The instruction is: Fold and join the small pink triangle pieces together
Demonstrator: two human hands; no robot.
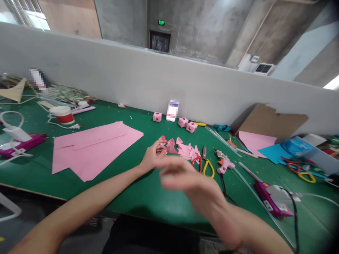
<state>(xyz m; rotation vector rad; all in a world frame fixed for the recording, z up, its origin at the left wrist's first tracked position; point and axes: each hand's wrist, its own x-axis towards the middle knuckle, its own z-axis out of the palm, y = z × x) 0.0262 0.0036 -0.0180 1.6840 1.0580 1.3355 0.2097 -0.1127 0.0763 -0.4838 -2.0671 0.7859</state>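
Observation:
My left hand (pixel 152 157) rests over the green table (pixel 156 201) beside several folded pink paper pieces (pixel 171 145), its fingers curled at their left edge; what they hold, if anything, is hidden. Nearer the camera, my right hand (pixel 188 180) is raised above the table, blurred by motion, and its fingers cannot be made out clearly. Small pink paper strips (pixel 189 151) lie just beyond it. Three pink paper cubes with cut openings, one of them a cube (pixel 157 117) on the left, stand near the partition. Scissors (pixel 208 168) with red and yellow handles lie right of the strips.
Large pink sheets (pixel 97 148) cover the left of the table, near a paper cup (pixel 63 115). A pink glue gun (pixel 224 164), a purple power strip (pixel 272 199) and clear rods are on the right. A grey partition (pixel 127 84) borders the back.

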